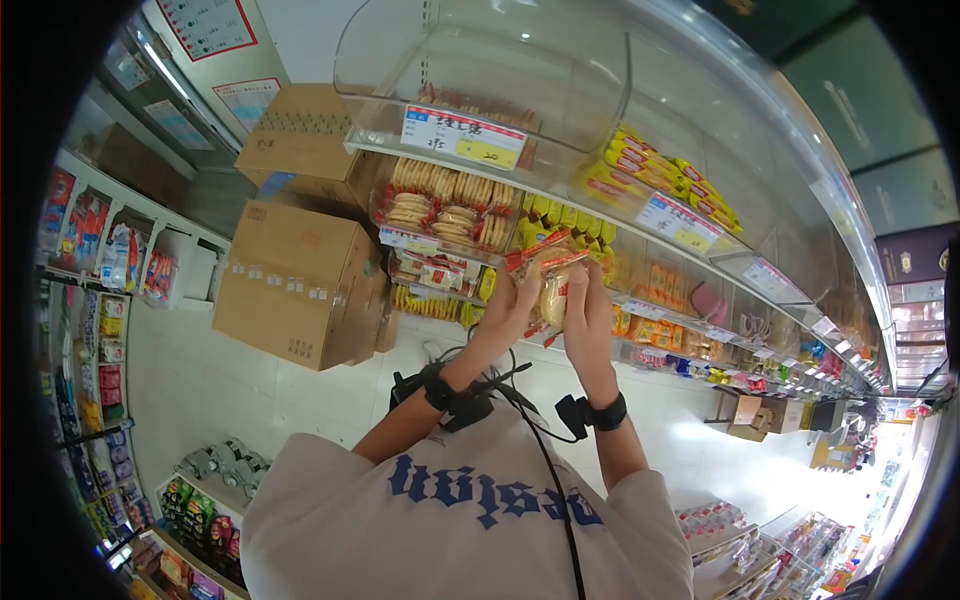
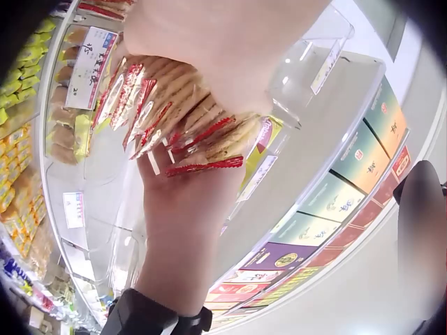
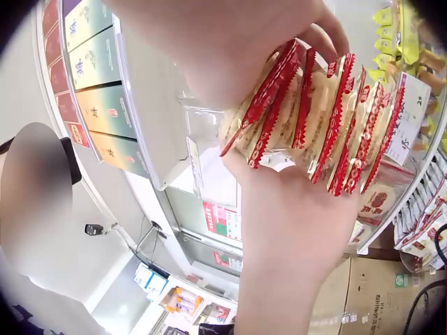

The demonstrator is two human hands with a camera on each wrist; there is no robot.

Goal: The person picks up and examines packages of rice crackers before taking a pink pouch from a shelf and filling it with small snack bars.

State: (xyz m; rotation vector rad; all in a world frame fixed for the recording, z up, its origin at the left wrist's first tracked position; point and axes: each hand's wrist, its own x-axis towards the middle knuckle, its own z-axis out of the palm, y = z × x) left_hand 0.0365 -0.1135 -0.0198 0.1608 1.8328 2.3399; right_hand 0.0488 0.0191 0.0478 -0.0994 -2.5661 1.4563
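A row of round flat biscuits in clear wrappers with red zigzag edges (image 1: 556, 290) is held in front of the shelf bins, between both hands. My left hand (image 1: 508, 312) grips the row from one side, my right hand (image 1: 588, 308) from the other. Seen from the left wrist, several wrapped biscuits (image 2: 167, 105) stand face to face, with the right hand (image 2: 192, 202) under one end. From the right wrist, their red wrapper edges (image 3: 342, 125) fan out above the left hand (image 3: 300, 209). Some fingers are hidden behind the wrappers.
Similar wrapped biscuits (image 1: 450, 200) fill a clear bin behind the hands. Yellow packets (image 1: 665, 180) lie in the upper bin, behind a price tag (image 1: 680, 222). Cardboard boxes (image 1: 290, 285) are stacked at left. Cables (image 1: 540, 420) hang between the forearms.
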